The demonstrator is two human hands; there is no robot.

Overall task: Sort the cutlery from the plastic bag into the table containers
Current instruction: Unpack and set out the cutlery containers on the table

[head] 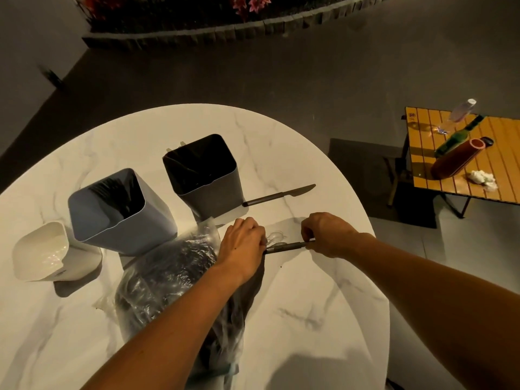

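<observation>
3 containers stand in a row along the far-left part of the round marble table (323,291). Leftmost is the white container (42,251), tilted toward the camera, nothing visible inside it. Next to it, just right, the blue container (118,212) holds dark cutlery whose tines show at its mouth. Further right and a little farther back, the grey container (208,175) holds more dark pieces, with 2 pale tips poking above its far rim.

Below these, the clear plastic bag (168,280) lies on the table, stuffed with dark cutlery, its open mouth pointing up toward the gap between the blue and grey containers. The left hand (243,249) rests at the bag's right edge near its mouth, fingers curled down onto the plastic and round the near end of a dark utensil handle (287,246). That handle runs almost level from the left hand to the right hand (326,235), whose fingers and thumb pinch its other end. Something clear and rounded lies just above the handle between the 2 hands; what it is cannot be told.

Beyond the hands, right of the grey container, 1 dark knife (278,195) lies loose on the marble, blade pointing right.
</observation>
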